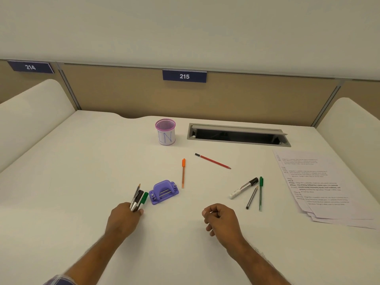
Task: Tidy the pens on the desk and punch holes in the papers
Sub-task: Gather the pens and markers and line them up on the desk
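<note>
Left hand (125, 218) is closed around a bundle of pens (138, 197), three or so, their tips fanning up and away toward the far edge of the desk (82, 161); the bundle stands just beside the near-left corner of the purple hole punch (163, 191). Right hand (221, 219) is loosely curled, fingers drawn in toward the palm, holding nothing that can be seen; it hovers or rests near the middle of the near edge.

Loose pens remain: a white marker (243, 188), a grey pencil (251, 197) and a green pen (260, 193) lie clustered ahead and to the right of the right hand, long axes running roughly near-to-far, the marker slanted; the right hand is clearly the nearer. An orange pen (183, 173) lies near-to-far just beyond the punch, between the two hands; a red pencil (212, 161) lies slantwise farther back.

The pink mesh cup (165, 131) stands upright near the far edge, beside a grey cable hatch (238, 134); it appears empty, though its depth is not visible. The papers (316, 186) lie stacked and fanned at the right edge, unpunched in my judgement.

Judgement: gathering is partway; the cluster on the right is the likely next pick.
</note>
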